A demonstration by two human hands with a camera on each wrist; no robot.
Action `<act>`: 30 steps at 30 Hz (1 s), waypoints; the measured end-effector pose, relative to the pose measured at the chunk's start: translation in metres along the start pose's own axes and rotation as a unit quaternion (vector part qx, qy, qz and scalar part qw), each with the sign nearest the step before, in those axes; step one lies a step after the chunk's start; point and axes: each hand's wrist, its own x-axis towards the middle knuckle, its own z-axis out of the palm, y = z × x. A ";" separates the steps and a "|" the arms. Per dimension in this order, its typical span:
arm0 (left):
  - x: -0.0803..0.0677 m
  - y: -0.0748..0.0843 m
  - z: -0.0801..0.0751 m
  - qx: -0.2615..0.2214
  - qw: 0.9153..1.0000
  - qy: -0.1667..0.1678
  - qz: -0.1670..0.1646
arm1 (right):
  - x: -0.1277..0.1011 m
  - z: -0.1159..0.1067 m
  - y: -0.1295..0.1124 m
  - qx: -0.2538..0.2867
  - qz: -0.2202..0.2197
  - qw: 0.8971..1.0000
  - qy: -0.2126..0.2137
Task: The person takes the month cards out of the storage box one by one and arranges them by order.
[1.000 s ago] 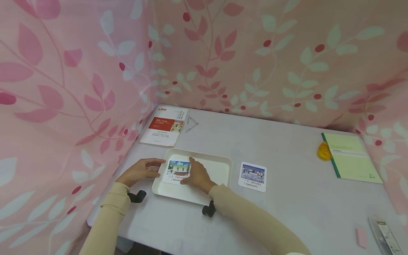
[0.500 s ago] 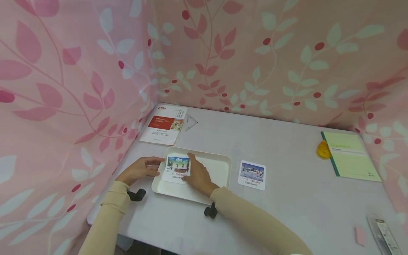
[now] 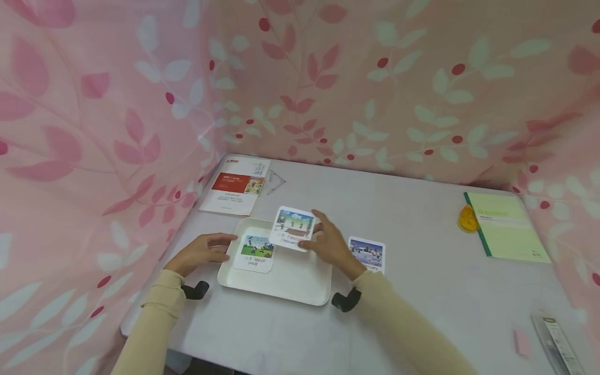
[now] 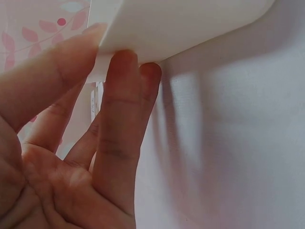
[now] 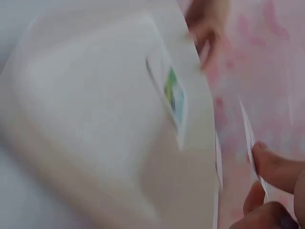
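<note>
White card stock is pinched in the right hand [image 3: 330,246]: the February card [image 3: 294,228], lifted above the tray [image 3: 281,289]. The tray's left rim is steadied by the left hand [image 3: 200,253], fingers straight. The March card [image 3: 253,250] lies inside; placement beside the January card [image 3: 367,254], right of the tray, seems next.

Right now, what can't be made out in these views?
- January card: head view, its caption partly covered by the right hand.
- February card: right wrist view shows only a blurred edge.
- Tray: left wrist view, cropped; left hand fills the frame.
- Booklet: print too small.
</note>
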 end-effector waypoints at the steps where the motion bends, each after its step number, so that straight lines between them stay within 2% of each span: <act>1: -0.001 0.000 0.000 -0.002 1.000 -0.002 0.000 | -0.001 -0.016 0.010 0.009 0.011 1.000 0.005; 5: -0.005 -0.001 -0.001 -0.002 1.000 -0.004 0.000 | -0.014 -0.087 0.057 0.008 0.061 0.998 0.010; 8: -0.005 -0.003 -0.001 -0.005 1.000 -0.007 0.007 | -0.035 -0.137 0.091 -0.011 0.105 0.994 0.005; 11: -0.002 -0.003 -0.002 -0.003 1.000 -0.013 0.014 | -0.062 -0.176 0.120 -0.042 0.128 0.991 -0.005; 13: 0.000 -0.002 -0.002 -0.002 1.000 -0.015 0.014 | -0.080 -0.193 0.137 -0.066 0.132 0.989 -0.014; 16: 0.002 0.000 -0.002 0.002 1.000 -0.016 0.012 | -0.099 -0.206 0.158 -0.093 0.131 0.987 -0.027; 19: 0.002 0.001 -0.002 0.000 1.000 -0.019 0.013 | -0.106 -0.208 0.169 -0.103 0.135 0.985 -0.040; 25: 0.003 0.001 0.000 0.000 1.000 -0.017 0.014 | -0.111 -0.201 0.171 -0.132 0.105 0.985 -0.041; 30: 0.002 0.000 -0.001 0.002 1.000 -0.012 0.009 | -0.110 -0.193 0.170 -0.177 0.085 0.980 -0.035</act>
